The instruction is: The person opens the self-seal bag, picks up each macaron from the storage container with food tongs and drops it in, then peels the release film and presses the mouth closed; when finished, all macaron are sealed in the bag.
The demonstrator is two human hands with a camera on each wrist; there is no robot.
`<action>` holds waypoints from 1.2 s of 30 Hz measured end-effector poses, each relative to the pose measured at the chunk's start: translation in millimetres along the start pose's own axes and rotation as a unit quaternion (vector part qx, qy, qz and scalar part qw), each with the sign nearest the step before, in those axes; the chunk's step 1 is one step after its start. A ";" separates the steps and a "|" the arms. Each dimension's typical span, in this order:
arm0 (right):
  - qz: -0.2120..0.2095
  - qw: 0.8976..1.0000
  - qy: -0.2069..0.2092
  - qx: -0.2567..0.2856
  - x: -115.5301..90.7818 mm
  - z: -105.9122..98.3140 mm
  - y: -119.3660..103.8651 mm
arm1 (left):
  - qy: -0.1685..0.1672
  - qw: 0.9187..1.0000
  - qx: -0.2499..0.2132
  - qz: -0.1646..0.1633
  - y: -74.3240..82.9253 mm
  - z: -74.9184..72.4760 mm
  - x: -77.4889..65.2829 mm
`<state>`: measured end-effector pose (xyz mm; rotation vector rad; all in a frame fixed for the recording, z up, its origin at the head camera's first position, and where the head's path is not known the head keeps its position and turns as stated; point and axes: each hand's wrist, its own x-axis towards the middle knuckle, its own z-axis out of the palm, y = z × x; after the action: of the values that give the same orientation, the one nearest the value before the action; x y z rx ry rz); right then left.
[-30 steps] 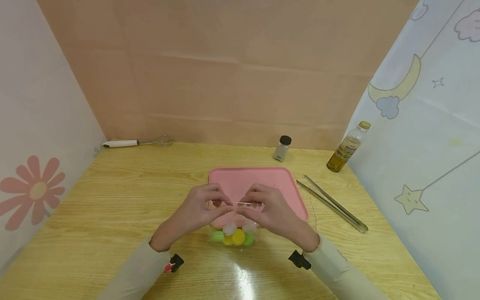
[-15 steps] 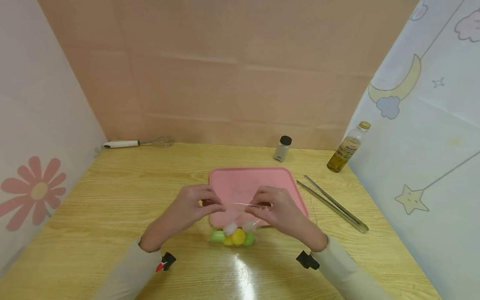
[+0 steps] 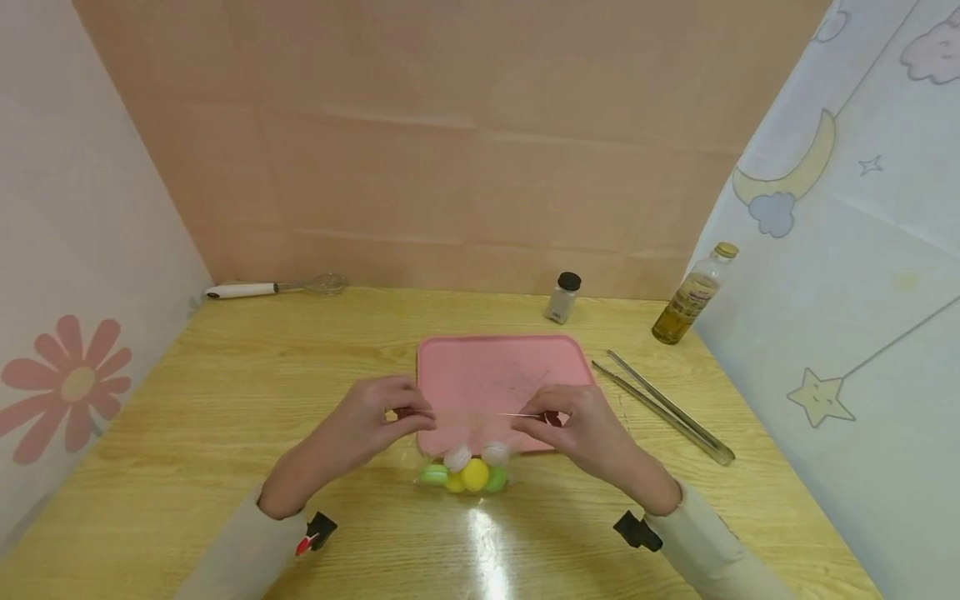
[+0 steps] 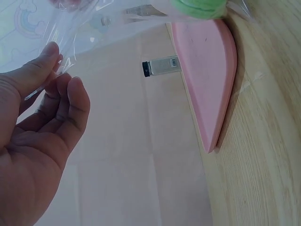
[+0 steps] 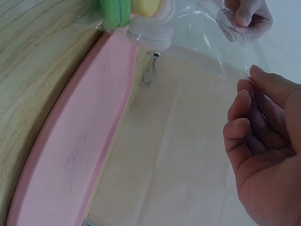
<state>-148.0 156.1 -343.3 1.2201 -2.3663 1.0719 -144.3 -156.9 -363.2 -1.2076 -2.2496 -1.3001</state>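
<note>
A clear plastic bag [image 5: 202, 33] is stretched by its top edge between both hands. My left hand [image 3: 378, 412] pinches one corner between thumb and fingers; my right hand [image 3: 573, 421] pinches the opposite corner. At the bottom of the bag lie several macarons: a yellow macaron [image 3: 475, 474], a green macaron [image 4: 201, 6] and a white macaron [image 5: 150, 33] among them. Behind the bag, the pink tray [image 3: 495, 358] lies on the table, partly covered by the hands and bag in the head view.
Metal tongs [image 3: 667, 408] lie right of the tray. A small black-capped jar [image 3: 562, 298] stands behind it, and a bottle of amber liquid [image 3: 693, 296] stands at the back right. A whisk [image 3: 273, 287] rests at the back left of the wooden table [image 3: 247, 375].
My hands have moved apart, left hand leftward and right hand rightward, drawing the bag's top edge out straight. The macarons stay in about the same place.
</note>
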 end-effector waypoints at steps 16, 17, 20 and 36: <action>0.029 0.999 0.005 0.028 -4.7 -5.8 -9.3 | 0.041 0.992 -0.025 -0.115 20.0 -16.1 -15.0; 0.027 0.999 0.009 0.031 -3.1 -5.8 -10.9 | 0.047 0.991 -0.026 -0.122 21.5 -18.1 -15.6; 0.015 0.998 0.023 0.051 4.0 -3.8 -16.1 | 0.067 0.988 -0.029 -0.134 24.5 -25.5 -17.7; 0.023 0.997 0.024 0.073 62.7 47.1 -20.2 | 0.149 0.971 0.069 -0.174 18.9 -80.3 -36.6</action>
<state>-166.0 77.9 -332.4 1.1776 -2.3262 1.2957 -120.1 -236.8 -328.9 -0.5411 -2.3418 -1.3094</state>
